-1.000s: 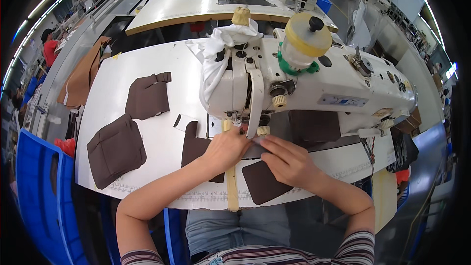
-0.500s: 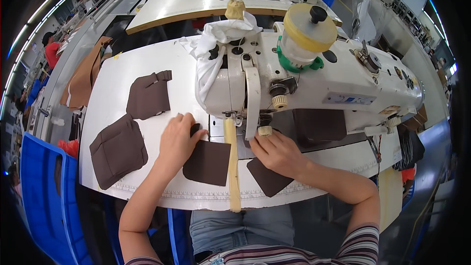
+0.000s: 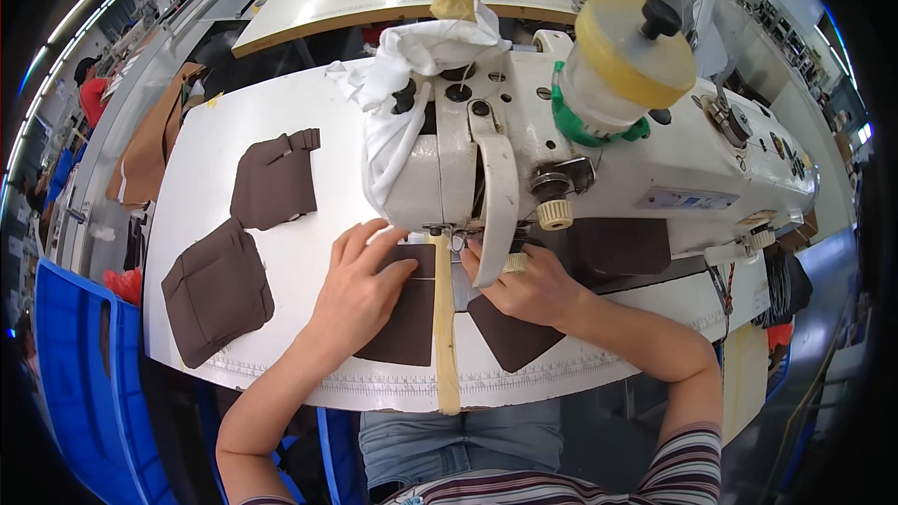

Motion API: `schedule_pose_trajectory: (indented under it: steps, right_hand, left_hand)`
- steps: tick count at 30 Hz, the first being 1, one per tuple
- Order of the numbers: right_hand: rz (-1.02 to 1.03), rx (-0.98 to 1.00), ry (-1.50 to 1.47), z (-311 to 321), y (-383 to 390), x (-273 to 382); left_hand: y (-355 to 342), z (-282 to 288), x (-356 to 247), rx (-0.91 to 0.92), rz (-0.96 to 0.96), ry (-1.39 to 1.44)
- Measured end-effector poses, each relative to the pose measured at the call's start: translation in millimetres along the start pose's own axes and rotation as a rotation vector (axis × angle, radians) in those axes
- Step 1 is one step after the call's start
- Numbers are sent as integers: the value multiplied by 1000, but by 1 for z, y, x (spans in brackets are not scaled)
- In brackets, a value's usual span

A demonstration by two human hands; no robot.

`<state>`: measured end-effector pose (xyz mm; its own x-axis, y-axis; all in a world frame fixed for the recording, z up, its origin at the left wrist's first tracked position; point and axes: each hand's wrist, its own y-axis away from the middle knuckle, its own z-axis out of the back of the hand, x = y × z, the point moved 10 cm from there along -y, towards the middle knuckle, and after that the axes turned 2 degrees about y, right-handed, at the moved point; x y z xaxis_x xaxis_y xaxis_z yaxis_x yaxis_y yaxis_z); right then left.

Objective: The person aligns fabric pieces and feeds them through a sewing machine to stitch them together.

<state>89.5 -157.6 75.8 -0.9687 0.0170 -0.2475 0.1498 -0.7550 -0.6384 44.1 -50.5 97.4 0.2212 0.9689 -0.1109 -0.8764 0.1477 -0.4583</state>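
Left grip (image 3: 360, 295) nearer yellow strip (image 3: 447, 341), white lever (image 3: 499, 196) partly across right grip (image 3: 531, 288)

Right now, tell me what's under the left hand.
Part of a dark brown panel shows from under the left hand, beside the yellow strip. The rest, covered by the hand, cannot be seen.

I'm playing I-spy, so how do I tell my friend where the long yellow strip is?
Find the nearest white sewing machine on its white table. Below its left end, between the left hand and the right hand, a long strip runs down to the table's front edge. It's skinny and pale yellow, while the pieces on either side are wide and dark brown.
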Motion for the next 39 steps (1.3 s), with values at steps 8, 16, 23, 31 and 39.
schedule_pose_trajectory:
  steps: [8, 16, 23, 31, 39]
  right_hand:
    - [-98, 100, 39, -17, -4, -1]
    - [-87, 157, -7, -15, -7, -4]
    - [-115, 166, 4, -16, 1, 0]
    - [-131, 140, 50, -20, 0, -1]
    - [-130, 169, 61, -24, -1, 1]
  left_hand:
    - [-7, -26, -7, 167, -65, 13]
    - [-7, -28, -12, -50, -140, 46]
    - [-12, -40, -9, 51, -33, 55]
    - [2, -24, 1, -99, -30, 136]
    - [-2, -30, -14, -72, -126, 92]
